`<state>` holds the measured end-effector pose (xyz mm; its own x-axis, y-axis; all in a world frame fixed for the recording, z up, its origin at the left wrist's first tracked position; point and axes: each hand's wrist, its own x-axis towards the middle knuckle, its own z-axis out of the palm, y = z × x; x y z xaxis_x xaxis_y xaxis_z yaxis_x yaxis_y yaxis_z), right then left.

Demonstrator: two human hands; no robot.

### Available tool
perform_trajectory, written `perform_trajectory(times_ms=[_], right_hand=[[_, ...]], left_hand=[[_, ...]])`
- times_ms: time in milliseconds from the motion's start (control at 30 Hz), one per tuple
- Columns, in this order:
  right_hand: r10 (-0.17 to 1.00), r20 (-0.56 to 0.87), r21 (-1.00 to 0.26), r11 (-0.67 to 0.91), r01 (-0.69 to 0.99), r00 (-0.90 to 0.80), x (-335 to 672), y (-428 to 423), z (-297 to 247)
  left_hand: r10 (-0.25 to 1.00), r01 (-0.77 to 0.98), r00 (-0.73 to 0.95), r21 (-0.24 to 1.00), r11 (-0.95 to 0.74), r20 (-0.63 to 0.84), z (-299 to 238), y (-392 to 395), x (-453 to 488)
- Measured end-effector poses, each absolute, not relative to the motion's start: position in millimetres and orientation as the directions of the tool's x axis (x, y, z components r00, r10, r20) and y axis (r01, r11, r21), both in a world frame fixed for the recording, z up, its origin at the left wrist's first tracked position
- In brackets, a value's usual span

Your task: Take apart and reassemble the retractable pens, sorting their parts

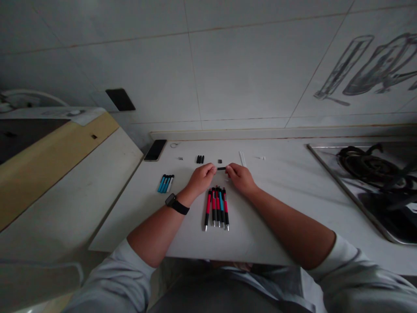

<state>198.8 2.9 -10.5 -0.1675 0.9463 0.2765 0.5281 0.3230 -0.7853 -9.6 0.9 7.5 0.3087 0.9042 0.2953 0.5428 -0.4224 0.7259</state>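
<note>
My left hand (201, 176) and my right hand (240, 176) are both closed, fingertips pinching opposite ends of a short black pen part (221, 168) that looks like a tube. My fingers hide its ends. Just below lie several assembled click pens (217, 208), mostly red with one blue, all with black grips and silver tips. Beyond my left hand sit three black pen grips (200, 159). A small dark piece (220, 161) rests right behind the held part. Thin white refill-like sticks (242, 158) lie behind my right hand.
Blue and white pen barrels (166, 183) lie on the left. Tiny springs (180, 158), a ring (174, 145) and a phone (155, 150) sit farther back. Small white bits (262, 158) lie to the right. A gas stove (371, 174) borders the white counter (286, 208).
</note>
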Motion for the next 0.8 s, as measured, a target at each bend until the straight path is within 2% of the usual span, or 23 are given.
perform_trajectory(times_ms=[100, 233, 400, 500, 700, 800], right_hand=[[0.935, 0.309, -0.815, 0.354, 0.459, -0.172, 199, 5, -13], [0.944, 0.256, -0.816, 0.327, 0.476, -0.21, 199, 5, -11], [0.953, 0.231, -0.875, 0.292, 0.386, -0.195, 198, 5, -11], [0.956, 0.194, -0.873, 0.271, 0.405, -0.22, 199, 7, -14], [0.955, 0.239, -0.906, 0.285, 0.312, -0.178, 201, 15, -28], [0.966, 0.209, -0.914, 0.249, 0.321, -0.155, 202, 17, -32]], left_hand=[[0.909, 0.552, 0.294, 0.725, -0.413, 0.294, 6, 2, -11], [0.908, 0.568, 0.299, 0.709, -0.417, 0.294, 4, 3, -11], [0.917, 0.607, 0.294, 0.688, -0.397, 0.27, 5, 3, -11], [0.915, 0.609, 0.303, 0.685, -0.4, 0.265, 6, 2, -10], [0.935, 0.631, 0.266, 0.691, -0.354, 0.236, 6, 2, -11], [0.931, 0.693, 0.233, 0.624, -0.361, 0.279, 15, 3, -20]])
